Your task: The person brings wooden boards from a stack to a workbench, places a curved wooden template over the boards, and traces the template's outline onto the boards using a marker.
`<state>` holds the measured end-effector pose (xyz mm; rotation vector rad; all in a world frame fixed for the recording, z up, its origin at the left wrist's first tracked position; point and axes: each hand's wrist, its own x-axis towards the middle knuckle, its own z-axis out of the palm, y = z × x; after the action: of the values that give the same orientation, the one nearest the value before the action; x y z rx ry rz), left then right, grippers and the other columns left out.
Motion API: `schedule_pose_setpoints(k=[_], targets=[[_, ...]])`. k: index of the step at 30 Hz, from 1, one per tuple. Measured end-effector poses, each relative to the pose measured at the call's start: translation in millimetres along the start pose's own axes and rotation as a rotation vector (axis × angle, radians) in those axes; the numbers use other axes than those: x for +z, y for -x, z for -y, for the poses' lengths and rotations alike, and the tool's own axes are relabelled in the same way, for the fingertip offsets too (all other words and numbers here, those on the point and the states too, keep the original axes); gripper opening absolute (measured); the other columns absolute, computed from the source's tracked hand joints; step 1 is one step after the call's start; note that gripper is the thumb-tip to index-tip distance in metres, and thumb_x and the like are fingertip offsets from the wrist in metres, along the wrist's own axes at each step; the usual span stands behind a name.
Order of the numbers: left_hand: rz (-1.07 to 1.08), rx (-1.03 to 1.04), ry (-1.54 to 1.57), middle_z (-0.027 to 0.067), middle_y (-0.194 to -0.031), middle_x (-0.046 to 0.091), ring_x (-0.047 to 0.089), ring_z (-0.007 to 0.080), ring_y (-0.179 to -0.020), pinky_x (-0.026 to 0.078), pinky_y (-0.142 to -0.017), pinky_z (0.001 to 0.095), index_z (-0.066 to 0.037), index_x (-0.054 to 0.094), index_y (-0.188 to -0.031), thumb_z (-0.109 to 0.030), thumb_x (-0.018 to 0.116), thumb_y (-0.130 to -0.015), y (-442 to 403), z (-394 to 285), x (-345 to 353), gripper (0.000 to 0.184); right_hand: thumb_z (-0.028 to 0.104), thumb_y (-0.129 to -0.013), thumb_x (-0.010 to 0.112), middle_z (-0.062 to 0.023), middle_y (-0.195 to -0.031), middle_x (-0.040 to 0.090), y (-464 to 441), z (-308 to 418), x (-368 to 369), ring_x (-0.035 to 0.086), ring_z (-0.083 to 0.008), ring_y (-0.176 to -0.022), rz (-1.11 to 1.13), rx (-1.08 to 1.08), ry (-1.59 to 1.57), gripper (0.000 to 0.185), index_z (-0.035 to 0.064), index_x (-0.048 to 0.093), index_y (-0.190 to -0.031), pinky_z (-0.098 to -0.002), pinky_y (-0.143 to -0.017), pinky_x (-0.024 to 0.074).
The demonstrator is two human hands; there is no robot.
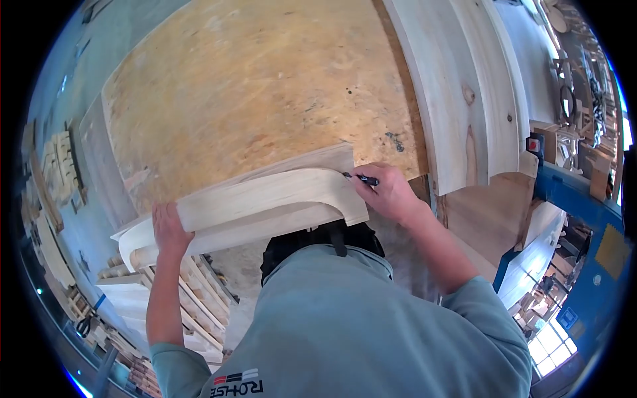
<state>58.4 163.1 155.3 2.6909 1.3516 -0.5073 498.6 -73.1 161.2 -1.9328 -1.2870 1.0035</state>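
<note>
A long, pale curved wooden piece [265, 190] lies on a wider light board [292, 159] at the near edge of the worktable. The curved piece bends toward me at its right end. My left hand [172, 229] grips it near its left end, fingers over the far side and thumb toward the right. In my right hand [391, 194] is a black pen [365, 179], pinched between the fingers. The pen's tip is by the outer curve at the right end of the piece. Whether it touches the wood, I cannot tell.
The worn plywood tabletop [265, 79] stretches away ahead. Wide pale planks [458, 93] are layered along its right side. A blue machine frame [577, 212] stands further right. Stacked wooden strips [202, 292] sit low on the left, with more timber [61, 162] beyond.
</note>
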Motion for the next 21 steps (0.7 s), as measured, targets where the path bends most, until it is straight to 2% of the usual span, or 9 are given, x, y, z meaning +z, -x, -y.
schedule_pose_setpoints(k=[7, 12, 15, 18, 21], targets=[[0.018, 0.019, 0.004, 0.0167, -0.115, 0.054, 0.050, 0.0332, -0.120, 0.025, -0.121, 0.0457, -0.003, 0.051, -0.116, -0.011, 0.089, -0.049, -2, -3, -5, 0.077, 0.009, -0.087, 0.068, -0.0163, -0.085, 0.069, -12, 4, 4, 0.067, -0.0314, -0.073, -0.056, -0.064, -0.038, 0.013, 0.0012, 0.070, -0.097, -0.0367, -0.067, 0.0547], [0.020, 0.048, -0.017, 0.0170, -0.117, 0.054, 0.050, 0.0331, -0.119, 0.024, -0.121, 0.0460, -0.002, 0.050, -0.117, -0.011, 0.089, -0.050, -1, -4, -5, 0.078, 0.010, -0.087, 0.067, -0.0162, -0.082, 0.068, 9, -10, -7, 0.066, -0.0337, -0.073, 0.052, -0.015, 0.084, 0.012, 0.0022, 0.069, -0.096, -0.0395, -0.066, 0.0533], [0.016, 0.051, -0.030, 0.0174, -0.118, 0.055, 0.051, 0.0331, -0.119, 0.024, -0.121, 0.0463, -0.002, 0.050, -0.118, -0.011, 0.089, -0.050, -1, -3, -2, 0.079, 0.011, -0.084, 0.065, -0.0180, -0.079, 0.066, 21, -11, -5, 0.064, -0.0359, -0.076, -0.043, -0.003, -0.009, 0.012, 0.0011, 0.068, -0.091, -0.0422, -0.069, 0.0522], [0.015, 0.056, -0.039, 0.0178, -0.117, 0.056, 0.051, 0.0331, -0.118, 0.023, -0.122, 0.0469, -0.002, 0.050, -0.118, -0.012, 0.089, -0.051, -1, -6, -4, 0.078, 0.011, -0.085, 0.064, -0.0178, -0.079, 0.066, 25, -10, -3, 0.064, -0.0357, -0.077, -0.091, 0.005, -0.076, 0.013, 0.0012, 0.068, -0.092, -0.0427, -0.069, 0.0521], [0.005, 0.069, -0.054, 0.0177, -0.115, 0.056, 0.052, 0.0334, -0.117, 0.024, -0.121, 0.0477, -0.002, 0.050, -0.116, -0.012, 0.087, -0.052, -3, -6, -3, 0.075, 0.011, -0.086, 0.063, -0.0180, -0.079, 0.065, 37, -16, -4, 0.063, -0.0361, -0.077, -0.057, 0.026, -0.024, 0.013, 0.0011, 0.067, -0.094, -0.0429, -0.069, 0.0517]])
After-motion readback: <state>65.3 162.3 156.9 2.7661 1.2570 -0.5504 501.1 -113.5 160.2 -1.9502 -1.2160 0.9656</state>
